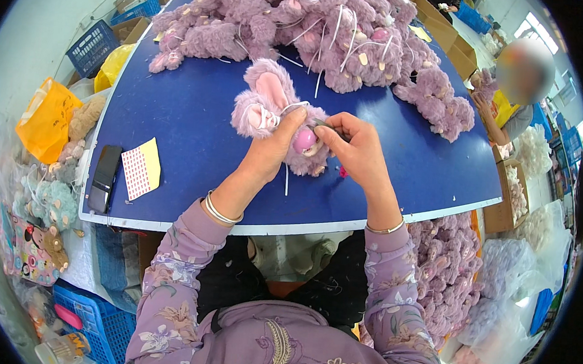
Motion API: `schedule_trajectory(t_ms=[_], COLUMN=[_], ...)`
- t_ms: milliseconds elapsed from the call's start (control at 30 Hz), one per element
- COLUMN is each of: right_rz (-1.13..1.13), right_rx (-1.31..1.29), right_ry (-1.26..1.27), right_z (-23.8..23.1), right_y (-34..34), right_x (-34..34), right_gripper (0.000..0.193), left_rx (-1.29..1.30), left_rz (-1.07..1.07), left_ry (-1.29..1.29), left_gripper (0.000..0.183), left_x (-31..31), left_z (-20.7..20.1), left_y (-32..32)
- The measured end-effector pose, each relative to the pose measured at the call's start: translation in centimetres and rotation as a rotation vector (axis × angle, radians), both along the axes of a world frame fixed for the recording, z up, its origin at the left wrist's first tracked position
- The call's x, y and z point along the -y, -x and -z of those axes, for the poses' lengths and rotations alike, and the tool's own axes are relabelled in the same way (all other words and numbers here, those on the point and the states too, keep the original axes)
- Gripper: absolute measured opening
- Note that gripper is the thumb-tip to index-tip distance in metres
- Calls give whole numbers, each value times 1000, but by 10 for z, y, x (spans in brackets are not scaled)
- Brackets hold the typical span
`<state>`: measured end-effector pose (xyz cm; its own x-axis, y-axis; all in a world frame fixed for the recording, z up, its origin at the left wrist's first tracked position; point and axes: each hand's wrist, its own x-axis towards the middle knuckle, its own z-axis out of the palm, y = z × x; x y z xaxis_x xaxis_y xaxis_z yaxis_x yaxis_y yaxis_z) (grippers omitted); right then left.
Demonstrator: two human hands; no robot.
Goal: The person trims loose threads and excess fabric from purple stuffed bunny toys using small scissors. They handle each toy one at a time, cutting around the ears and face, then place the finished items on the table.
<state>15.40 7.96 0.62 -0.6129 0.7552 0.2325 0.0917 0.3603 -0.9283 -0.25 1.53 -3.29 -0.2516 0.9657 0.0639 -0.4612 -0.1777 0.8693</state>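
Observation:
A lilac plush rabbit doll (257, 78) with pink-lined ears and a pink plastic face (304, 139) is held just above the blue table. My left hand (271, 147) is closed round its head from the left, thumb beside the face. White cord (287, 180) hangs from the doll, and some lies by its ears. My right hand (356, 149) pinches a slim dark tool (318, 124), its tip against the fur beside the face. The fingers partly cover it, so its exact kind does not show. A small magenta piece (343, 173) lies beneath that hand.
A big heap of lilac plush dolls (262, 28) fills the table's far side. A black phone (104, 178) and a sticker sheet (141, 169) lie at left. Blue crates (92, 48) stand beyond the left edge. Another person (514, 96) sits at far right.

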Motion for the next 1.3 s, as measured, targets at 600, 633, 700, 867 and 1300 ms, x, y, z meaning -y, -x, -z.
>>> schedule_trajectory(t_ms=[600,633,700,867,1300], right_rz=[-59,-49,-37,110,141], right_rx=[-194,-208,-235,-61,-183], right_ry=[265,247,213,-284,-69], right_z=[26,27,28,21,27], right_y=[7,7,9,8,13], right_x=[-6,-5,-2,5,15], right_gripper=[19,19,19,18,17], left_rx=[-41,-19,23,45,51], left_rz=[-107,-83,-43,-32,-70], left_ry=[-41,-29,-3,-10,6], left_gripper=[28,28,28,28,28], left_x=[-3,-2,-1,-3,-2], left_z=[5,4,2,7,8], left_y=[0,0,0,1,0])
